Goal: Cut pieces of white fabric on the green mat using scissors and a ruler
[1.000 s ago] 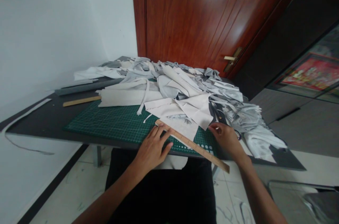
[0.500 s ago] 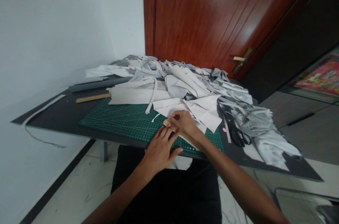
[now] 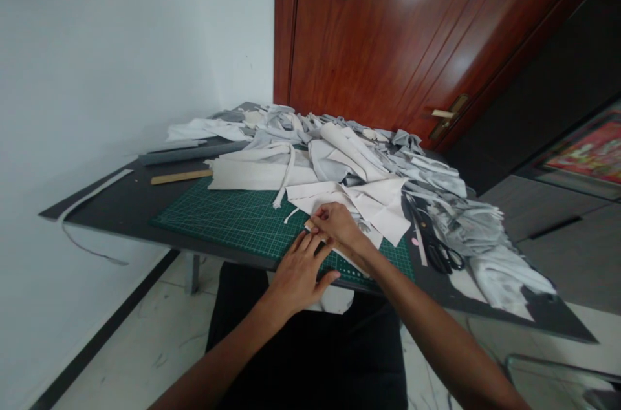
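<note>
My left hand (image 3: 301, 271) lies flat with its fingers stretched out on the near edge of the green cutting mat (image 3: 228, 219), pressing on a wooden ruler (image 3: 309, 225) that is mostly hidden under both hands. My right hand (image 3: 339, 226) is crossed over just beyond it. Its fingers are pinched together at the ruler's far end, on a white fabric piece (image 3: 383, 203). What the pinch holds is hidden.
A heap of white and grey fabric scraps (image 3: 349, 151) covers the back and right of the dark table (image 3: 111, 203). Black scissors (image 3: 439, 251) lie right of the mat. A second wooden ruler (image 3: 180, 176) and a grey roll (image 3: 194, 152) lie at the left. A red-brown door (image 3: 388, 28) stands behind.
My right hand came from the mat's right edge near the scissors leftward to the ruler's far end. My left hand stayed pressed on the ruler. The view shifted slightly left.
</note>
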Motion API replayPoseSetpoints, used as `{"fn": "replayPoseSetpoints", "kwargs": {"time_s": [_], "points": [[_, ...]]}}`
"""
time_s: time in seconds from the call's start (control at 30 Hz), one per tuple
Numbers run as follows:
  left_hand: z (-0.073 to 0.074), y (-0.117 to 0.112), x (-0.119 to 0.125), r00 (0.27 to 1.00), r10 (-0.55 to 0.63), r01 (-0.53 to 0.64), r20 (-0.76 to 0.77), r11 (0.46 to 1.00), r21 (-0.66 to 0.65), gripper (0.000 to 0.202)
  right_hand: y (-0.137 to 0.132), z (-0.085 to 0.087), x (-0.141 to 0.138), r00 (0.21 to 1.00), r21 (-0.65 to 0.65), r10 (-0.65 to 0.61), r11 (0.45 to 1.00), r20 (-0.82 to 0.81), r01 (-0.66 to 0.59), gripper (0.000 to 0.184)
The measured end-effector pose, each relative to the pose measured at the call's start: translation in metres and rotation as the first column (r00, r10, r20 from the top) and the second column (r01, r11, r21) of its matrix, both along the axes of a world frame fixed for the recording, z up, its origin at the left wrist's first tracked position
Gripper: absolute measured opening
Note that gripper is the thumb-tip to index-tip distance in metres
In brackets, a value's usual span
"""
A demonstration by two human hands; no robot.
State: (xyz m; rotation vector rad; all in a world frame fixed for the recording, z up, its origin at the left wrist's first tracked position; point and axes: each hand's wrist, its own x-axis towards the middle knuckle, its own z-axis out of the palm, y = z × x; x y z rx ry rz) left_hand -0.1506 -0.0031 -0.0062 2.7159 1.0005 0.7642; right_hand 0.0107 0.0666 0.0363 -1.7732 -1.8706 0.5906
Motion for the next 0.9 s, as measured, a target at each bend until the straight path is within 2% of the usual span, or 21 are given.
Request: {"fn": "replayPoseSetpoints", "kwargs": {"time_s": [0.43, 0.9], "points": [[0.001, 0.003, 0.0, 0.999, 0.001, -0.001, -0.046, 1.0, -0.003, 0.057, 0.006, 0.008, 0.005, 0.995, -0.067, 0.053, 0.997, 0.086, -0.047, 0.01], [0.004, 0.005, 0.002, 0.996, 0.024, -0.024, -0.082, 1.0, 0.011, 0.053, -0.005, 0.011, 0.021, 0.985, -0.092, 0.092, 0.993, 0.146, -0.079, 0.026]]}}
